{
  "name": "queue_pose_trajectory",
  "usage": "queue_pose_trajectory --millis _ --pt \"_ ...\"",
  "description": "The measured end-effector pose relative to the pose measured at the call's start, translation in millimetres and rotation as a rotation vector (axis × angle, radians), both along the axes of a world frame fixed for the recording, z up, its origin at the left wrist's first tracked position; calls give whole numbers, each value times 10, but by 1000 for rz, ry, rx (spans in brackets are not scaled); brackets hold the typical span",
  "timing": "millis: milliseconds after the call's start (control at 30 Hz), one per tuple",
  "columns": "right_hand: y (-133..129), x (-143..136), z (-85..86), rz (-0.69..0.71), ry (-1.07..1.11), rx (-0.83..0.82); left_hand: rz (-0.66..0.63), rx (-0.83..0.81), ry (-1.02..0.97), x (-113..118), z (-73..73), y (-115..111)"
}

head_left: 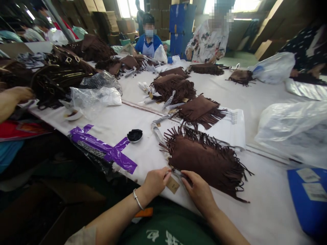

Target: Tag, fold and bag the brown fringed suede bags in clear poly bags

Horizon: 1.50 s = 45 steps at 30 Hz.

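A brown fringed bag (204, 161) lies flat on the white table right in front of me. At its near left corner, by a small metal fitting, my left hand (157, 182) pinches something too small to make out. My right hand (198, 187) is closed on a strip in clear plastic wrap beside the bag's edge. Between the two hands hangs a tan paper tag (173, 184). A second plastic-wrapped strap (158, 131) runs from the bag's left side toward another fringed bag (198, 110) farther back.
Purple tape (102, 149) holds plastic at the table's near edge, with a small dish of black pieces (135, 135) beside it. Dark bags (61, 75) are heaped at left. Clear plastic bags (293, 129) and a blue object (310, 200) lie at right. Several people work around the table.
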State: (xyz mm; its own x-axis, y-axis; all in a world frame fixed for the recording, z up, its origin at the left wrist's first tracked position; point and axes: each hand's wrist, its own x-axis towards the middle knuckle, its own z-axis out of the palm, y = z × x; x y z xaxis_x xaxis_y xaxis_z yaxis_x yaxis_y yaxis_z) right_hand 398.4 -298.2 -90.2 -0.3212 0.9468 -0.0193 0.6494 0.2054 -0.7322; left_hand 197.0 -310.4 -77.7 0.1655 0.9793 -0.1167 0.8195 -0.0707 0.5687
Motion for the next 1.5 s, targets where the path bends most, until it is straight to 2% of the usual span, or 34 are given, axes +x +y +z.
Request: queue_pose_trajectory --millis 67,133,233,300,433,567,767,900,1067,1167,1233,1300,1367,1433,1500 --pt "24 -48 18 2 26 -12 39 -44 -122 15 -12 44" --pt "55 -87 45 -12 97 -93 81 -181 -311 33 -19 89" --pt "94 -139 85 -42 259 -325 166 -475 -607 52 -19 125" --pt "100 -177 100 -54 366 -476 217 -576 -728 56 -11 117" --pt "68 -247 84 -85 584 -658 218 -539 -774 45 1 63" --pt "52 -297 25 -147 720 -733 256 -539 -776 4 -24 59" --pt "119 -419 -21 -196 695 -750 429 -550 -931 -117 33 117" --pt "108 -491 -11 -182 669 -752 422 -579 -945 -156 64 28" --pt "67 -458 -36 -155 600 -667 324 -496 -897 -75 -33 -107" --pt "116 -394 -16 -31 394 -368 323 -451 -857 -67 -39 -97" --pt "179 -372 18 121 160 -99 297 -427 -797 -106 0 -55" --pt "246 -382 50 267 -52 66 244 -394 -714 -166 55 -7" --pt "298 -418 66 332 -180 119 210 -352 -640 -222 107 21" --pt "325 -457 63 313 -215 124 223 -326 -597 -257 145 11" --pt "329 -479 52 273 -187 111 257 -372 -603 -259 168 -40"
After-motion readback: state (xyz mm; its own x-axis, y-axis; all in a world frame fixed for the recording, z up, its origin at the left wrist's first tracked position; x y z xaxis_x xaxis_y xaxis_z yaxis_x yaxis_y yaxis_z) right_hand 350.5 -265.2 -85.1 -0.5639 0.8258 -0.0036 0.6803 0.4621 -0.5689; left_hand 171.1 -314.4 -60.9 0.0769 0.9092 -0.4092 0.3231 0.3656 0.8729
